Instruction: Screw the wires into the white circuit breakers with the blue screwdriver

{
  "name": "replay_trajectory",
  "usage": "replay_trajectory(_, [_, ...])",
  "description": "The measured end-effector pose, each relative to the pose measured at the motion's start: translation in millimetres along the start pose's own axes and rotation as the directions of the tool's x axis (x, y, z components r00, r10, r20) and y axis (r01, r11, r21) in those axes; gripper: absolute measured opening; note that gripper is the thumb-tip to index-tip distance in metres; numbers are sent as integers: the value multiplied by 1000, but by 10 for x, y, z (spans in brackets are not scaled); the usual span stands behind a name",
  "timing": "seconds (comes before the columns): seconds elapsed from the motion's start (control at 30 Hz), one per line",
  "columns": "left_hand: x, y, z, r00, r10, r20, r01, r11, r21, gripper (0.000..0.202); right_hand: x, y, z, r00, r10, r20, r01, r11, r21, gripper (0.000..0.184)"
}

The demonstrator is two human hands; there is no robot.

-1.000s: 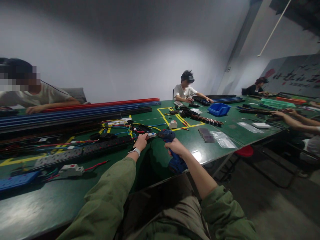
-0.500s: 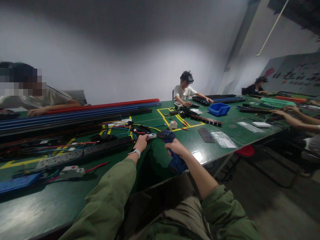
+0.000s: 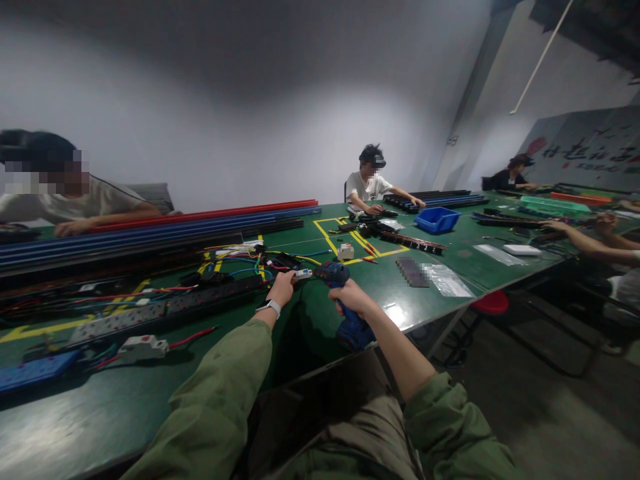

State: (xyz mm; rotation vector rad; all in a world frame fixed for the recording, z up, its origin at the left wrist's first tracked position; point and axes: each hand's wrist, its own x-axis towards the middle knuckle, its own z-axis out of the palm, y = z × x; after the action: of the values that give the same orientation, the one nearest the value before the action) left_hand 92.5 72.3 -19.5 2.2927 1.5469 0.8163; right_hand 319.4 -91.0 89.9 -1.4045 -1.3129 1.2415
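Observation:
My right hand (image 3: 350,295) is wrapped round the grip of a blue cordless drill (image 3: 356,325). The drill's nose points left, at the end of a small white circuit breaker (image 3: 303,273) with a blue mark. Closed fingers of my left hand (image 3: 283,288) hold that breaker just above the table. Whether the bit touches it is too small to tell. Beyond the drill stands another white circuit breaker (image 3: 345,251). A third breaker (image 3: 143,347), with a red wire, lies to the left beside a long socket strip (image 3: 215,298).
Loose coloured wires (image 3: 245,250) lie beyond my left hand. Red, blue and black rails (image 3: 210,217) run along the far left edge. A blue bin (image 3: 437,219), plastic bags (image 3: 450,280) and a red stool (image 3: 493,302) are to the right. Several co-workers sit round the green table (image 3: 320,337).
Both hands stay almost still, with the drill against or close to the breaker. The view has shifted very slightly. At the right edge, a co-worker's hand has lifted a little.

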Motion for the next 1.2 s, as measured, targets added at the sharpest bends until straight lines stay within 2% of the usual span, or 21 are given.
replay_trajectory(0.8, [65,-136,116,1000,-2,-19,2,1000,-19,41,-40,-28,2,1000,1,13,-1,1000,7,13])
replay_trajectory(1.2, [19,-50,45,1000,-12,-18,12,1000,-25,42,-56,-53,1,1000,-10,7,10,1000,2,13])
